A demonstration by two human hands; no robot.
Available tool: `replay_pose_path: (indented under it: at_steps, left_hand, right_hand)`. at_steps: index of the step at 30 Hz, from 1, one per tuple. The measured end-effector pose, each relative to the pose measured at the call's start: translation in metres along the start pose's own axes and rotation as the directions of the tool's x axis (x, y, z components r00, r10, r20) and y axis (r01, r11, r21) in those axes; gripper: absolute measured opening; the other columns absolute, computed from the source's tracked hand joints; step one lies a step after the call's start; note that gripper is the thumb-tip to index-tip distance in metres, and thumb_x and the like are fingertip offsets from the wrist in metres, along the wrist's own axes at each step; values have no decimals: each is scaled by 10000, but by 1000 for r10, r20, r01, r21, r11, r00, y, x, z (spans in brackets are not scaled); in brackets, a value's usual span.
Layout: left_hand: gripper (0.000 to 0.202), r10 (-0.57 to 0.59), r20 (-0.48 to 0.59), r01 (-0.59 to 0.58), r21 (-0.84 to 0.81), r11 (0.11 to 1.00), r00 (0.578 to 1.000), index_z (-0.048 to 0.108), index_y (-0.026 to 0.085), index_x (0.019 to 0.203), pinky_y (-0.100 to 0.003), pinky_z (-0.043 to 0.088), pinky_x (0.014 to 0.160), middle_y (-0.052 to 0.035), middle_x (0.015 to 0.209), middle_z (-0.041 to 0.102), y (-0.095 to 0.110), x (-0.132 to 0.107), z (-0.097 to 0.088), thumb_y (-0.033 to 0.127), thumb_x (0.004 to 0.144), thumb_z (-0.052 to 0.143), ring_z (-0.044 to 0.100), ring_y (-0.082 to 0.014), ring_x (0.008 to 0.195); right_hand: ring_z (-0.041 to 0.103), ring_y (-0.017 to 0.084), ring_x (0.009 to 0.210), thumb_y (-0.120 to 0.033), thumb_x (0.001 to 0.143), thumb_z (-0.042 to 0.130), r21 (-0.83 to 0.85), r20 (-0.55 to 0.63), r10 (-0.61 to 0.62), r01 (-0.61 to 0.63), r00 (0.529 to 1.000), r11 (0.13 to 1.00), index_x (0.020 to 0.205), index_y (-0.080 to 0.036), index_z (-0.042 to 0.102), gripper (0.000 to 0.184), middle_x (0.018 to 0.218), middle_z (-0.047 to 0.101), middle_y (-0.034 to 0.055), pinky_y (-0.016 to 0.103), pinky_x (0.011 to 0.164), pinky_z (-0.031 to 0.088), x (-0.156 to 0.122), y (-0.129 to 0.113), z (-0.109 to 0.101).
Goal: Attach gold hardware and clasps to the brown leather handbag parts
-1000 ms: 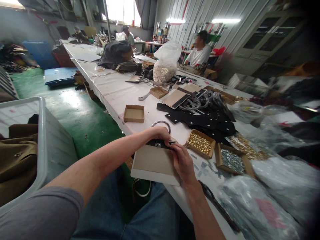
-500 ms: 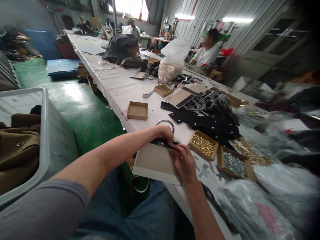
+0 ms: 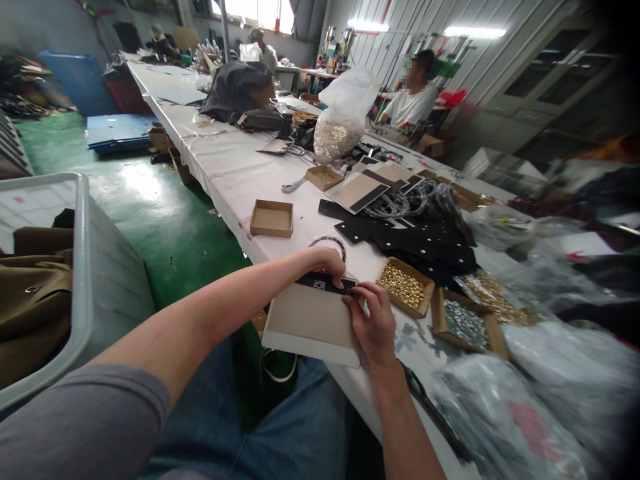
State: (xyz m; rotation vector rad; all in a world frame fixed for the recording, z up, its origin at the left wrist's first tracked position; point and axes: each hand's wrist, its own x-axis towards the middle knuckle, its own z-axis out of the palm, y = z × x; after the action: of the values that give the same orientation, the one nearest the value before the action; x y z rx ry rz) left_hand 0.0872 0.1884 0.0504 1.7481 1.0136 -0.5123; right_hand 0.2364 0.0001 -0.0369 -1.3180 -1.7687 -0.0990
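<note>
A flat beige bag panel (image 3: 310, 313) with a pale lower border lies tilted at the table's near edge, over my lap. Along its top runs a black strip with a small square metal fitting (image 3: 319, 285). My left hand (image 3: 330, 263) reaches over the top edge, fingers curled down onto the strip. At the strip's right end my right hand (image 3: 374, 320) pinches with thumb and forefinger; any small part between them is hidden. Behind my left hand a ring-shaped handle (image 3: 327, 241) in clear wrap shows partly.
Right of my hands stand a box of gold studs (image 3: 403, 285) and a box of silver parts (image 3: 465, 323). Black pieces with studs (image 3: 405, 240) lie behind. An empty cardboard box (image 3: 272, 219) is ahead; a grey bin (image 3: 83, 267) is left. A person (image 3: 413, 93) sits across the table.
My right hand's fingers have shifted slightly at the strip's end, and more of the strip shows between the hands. The whole view has moved a little.
</note>
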Motion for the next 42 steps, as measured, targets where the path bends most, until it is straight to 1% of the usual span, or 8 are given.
replay_pose_path:
  at_steps: [2,8,14,23,30,37,40,42]
  left_hand:
    - [645,-4,13,4,-6,1000,1000,829,169,1200,-433,661,887,-124,1063,846,-1,1,0,405,633,1024,774,-347,1012]
    - [644,11,-57,-10,30,1000,998,817,136,1219,-414,655,931,-141,1143,851,-1,3,1,320,639,1027,776,-343,1052]
    - [612,14,-153,-6,51,999,988,833,158,1131,-385,635,934,-137,1077,852,2,-4,3,301,580,1060,766,-364,1107]
    - [454,91,-175,-102,-53,993,980,810,148,1041,-325,629,781,-97,1112,844,-7,-14,6,318,665,999,780,-272,943]
    - [545,77,-281,-56,83,995,957,800,146,1047,-279,615,799,-110,1209,846,-2,-15,15,352,606,1048,783,-274,1029]
    - [542,77,-318,-12,201,980,945,807,159,1046,-329,629,897,-141,1236,850,4,-11,14,404,626,1046,787,-316,1073]
    - [573,46,-333,7,156,988,942,804,161,1061,-311,626,871,-138,1254,850,5,-12,15,377,595,1056,796,-308,1063]
    - [598,34,-346,4,107,994,938,800,164,1069,-296,623,820,-127,1232,856,3,-13,18,377,576,1064,801,-293,1022]
  right_hand:
    - [730,290,1201,-243,1095,715,-9,0,-3,3,1000,1000,1335,-301,726,247,1304,722,101,505,1066,648,0,0,0]
    - [733,307,1218,-271,1109,688,-59,31,24,-22,999,998,1419,-303,737,316,1331,722,118,517,1081,649,-5,0,2]
    - [725,335,1237,-289,1119,654,-24,60,48,-47,997,999,1424,-305,760,324,1343,715,136,569,1091,647,-5,-1,2]
    - [708,331,1263,-308,1134,651,31,105,62,-66,993,997,1370,-283,760,261,1340,722,134,582,1146,612,0,2,0]
    - [703,325,1295,-296,1138,640,56,139,71,-80,988,995,1409,-282,747,292,1374,709,133,565,1164,607,0,1,-6]
    - [712,330,1302,-309,1131,631,63,154,85,-96,984,993,1397,-274,760,297,1386,722,135,562,1187,600,5,-3,-4]
    - [706,332,1338,-313,1150,574,29,142,86,-91,986,995,1464,-282,729,352,1439,720,135,563,1191,592,13,-10,-22]
    - [708,345,1320,-360,1142,606,-78,49,146,-142,988,987,1476,-282,718,361,1423,730,137,570,1178,582,9,-15,-50]
